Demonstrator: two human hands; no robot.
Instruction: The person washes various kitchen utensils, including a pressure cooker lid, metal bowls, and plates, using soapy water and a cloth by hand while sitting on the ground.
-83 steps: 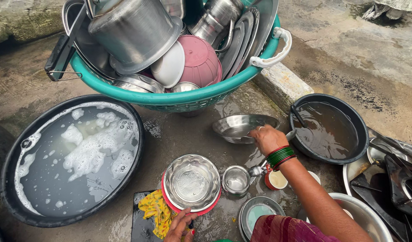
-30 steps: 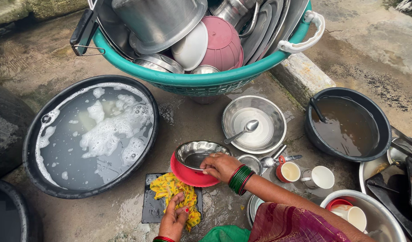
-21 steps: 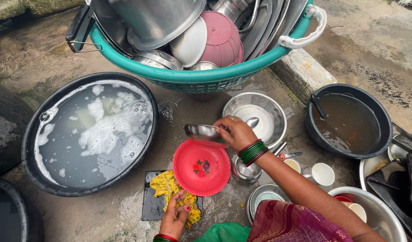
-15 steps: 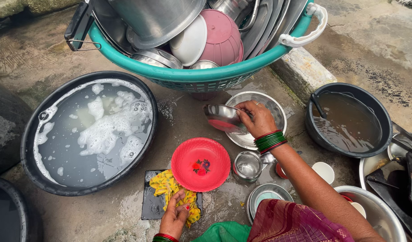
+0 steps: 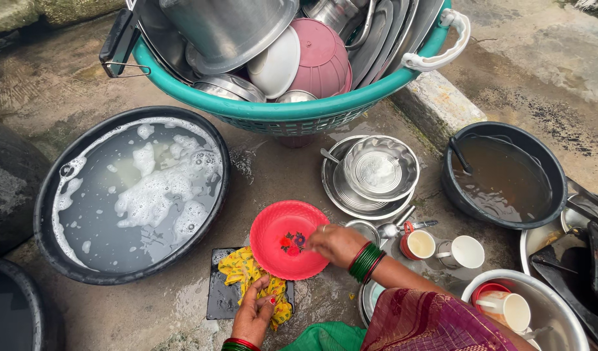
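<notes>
We are gripping the red plastic plate (image 5: 287, 239) by its rim with our right hand (image 5: 334, 244) while our left hand (image 5: 254, 313) is pinching the yellow cloth (image 5: 247, 276) just below it, readying a scrub.

A round red plastic plate (image 5: 287, 239) with a small flower print at its middle is lying face up on the wet concrete floor, its near edge overlapping a crumpled yellow patterned cloth (image 5: 247, 276). The cloth is resting on a dark flat square slab (image 5: 215, 296), seemingly soaked, and is bunching beside the plate.
</notes>
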